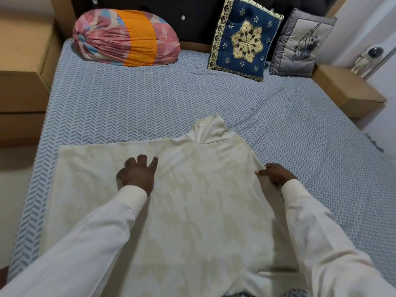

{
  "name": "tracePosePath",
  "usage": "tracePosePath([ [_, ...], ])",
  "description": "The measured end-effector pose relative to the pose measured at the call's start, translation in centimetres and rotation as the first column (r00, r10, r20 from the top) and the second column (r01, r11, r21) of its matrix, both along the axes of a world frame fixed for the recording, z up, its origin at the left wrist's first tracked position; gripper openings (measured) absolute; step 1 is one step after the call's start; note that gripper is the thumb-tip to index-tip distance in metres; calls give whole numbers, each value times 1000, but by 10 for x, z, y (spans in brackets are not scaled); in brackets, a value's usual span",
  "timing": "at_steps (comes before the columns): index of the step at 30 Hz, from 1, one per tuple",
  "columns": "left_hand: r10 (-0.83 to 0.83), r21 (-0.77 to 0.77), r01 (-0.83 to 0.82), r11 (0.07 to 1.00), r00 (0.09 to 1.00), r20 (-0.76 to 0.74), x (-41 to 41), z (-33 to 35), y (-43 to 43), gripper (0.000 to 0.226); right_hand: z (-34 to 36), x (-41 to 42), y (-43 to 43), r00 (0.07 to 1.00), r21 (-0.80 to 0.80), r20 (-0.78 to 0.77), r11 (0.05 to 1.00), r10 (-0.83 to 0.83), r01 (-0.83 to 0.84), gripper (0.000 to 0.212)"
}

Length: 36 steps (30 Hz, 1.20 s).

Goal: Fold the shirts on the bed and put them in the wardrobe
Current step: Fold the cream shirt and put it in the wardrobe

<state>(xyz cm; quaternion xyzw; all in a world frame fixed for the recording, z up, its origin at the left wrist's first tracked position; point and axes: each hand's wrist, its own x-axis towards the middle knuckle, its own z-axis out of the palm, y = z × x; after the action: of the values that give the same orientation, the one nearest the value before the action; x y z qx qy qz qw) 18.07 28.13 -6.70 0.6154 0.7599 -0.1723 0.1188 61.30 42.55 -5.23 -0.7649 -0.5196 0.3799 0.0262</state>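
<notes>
At 11 o'clock, pink patterned bolster [126, 38] with an orange band, lying on its side. At 1 o'clock, blue cushion [246, 39] with gold star embroidery, leaning against dark headboard [192, 11]; grey cushion [300, 43] just beside it, toward 2. Brown cabinet [23, 61] at 10 o'clock. Low brown table [347, 91] at 2 o'clock, small white figurine [366, 58] upright at its far end.

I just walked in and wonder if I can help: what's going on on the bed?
A person is working on a cream shirt that lies mostly spread out on the blue patterned bed sheet, with its collar toward the headboard. The left hand presses on the shirt's left half. The right hand pinches its right edge, seemingly ready to fold that side in. A bolster and two cushions sit by the headboard. No wardrobe is in view.
</notes>
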Motion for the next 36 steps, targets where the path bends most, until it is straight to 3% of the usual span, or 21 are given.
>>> tracePosePath([
  [3,26,-31,-24,999,998,60,-2,-8,0,92,-2,18,7,965,-73,-216,988,-147,134,46],
  [4,31,-36,-29,999,997,65,-4,-10,0,94,0,18,5,929,-107,-305,977,-211,187,44],
  [7,61,-15,-60,998,995,81,-4,-15,3,92,9,7,-1,774,-143,-535,939,-338,311,12],
  [8,70,-9,-69,998,994,88,-4,-17,4,91,11,4,1,731,-122,-583,927,-356,354,13],
  [10,72,-2,-72,997,993,89,-4,-20,6,94,8,3,9,733,4,-564,887,-379,462,26],
  [12,84,2,-85,996,991,103,-6,-22,8,96,1,9,15,799,142,-451,852,-398,504,33],
  [14,84,2,-85,996,991,101,-6,-23,8,100,-4,12,10,808,125,-427,858,-406,498,19],
  [16,64,8,-65,998,994,86,-6,-24,7,104,-4,16,1,849,136,-361,879,-386,457,20],
  [19,58,30,-61,998,994,88,-8,-28,5,108,-10,30,-20,951,107,-75,946,-300,307,32],
  [22,38,36,-41,998,994,101,-9,-31,2,105,-14,31,-54,954,91,-122,954,-273,285,31],
  [25,22,70,-29,997,994,108,-8,-27,-10,92,-14,26,-79,964,173,-166,956,-208,236,13],
  [27,-44,184,31,982,997,66,-5,-25,-27,81,-16,33,-80,926,252,-238,902,-293,350,10],
  [29,-125,366,97,926,991,54,1,-28,-49,72,-9,41,-78,901,233,-288,889,-325,395,13],
  [31,-159,508,70,859,978,135,17,-27,-75,62,-4,51,-80,888,96,-309,917,-342,387,21],
  [33,-163,472,-3,882,937,310,45,-23,-100,58,-4,59,-88,917,-40,-245,948,-316,316,24],
  [34,-169,409,-10,913,901,399,61,-19,-110,60,-7,62,-92,932,-57,-223,959,-284,279,23],
  [36,-212,304,58,951,837,504,86,-16,-130,63,-12,61,-107,934,71,-210,949,-288,308,21],
])
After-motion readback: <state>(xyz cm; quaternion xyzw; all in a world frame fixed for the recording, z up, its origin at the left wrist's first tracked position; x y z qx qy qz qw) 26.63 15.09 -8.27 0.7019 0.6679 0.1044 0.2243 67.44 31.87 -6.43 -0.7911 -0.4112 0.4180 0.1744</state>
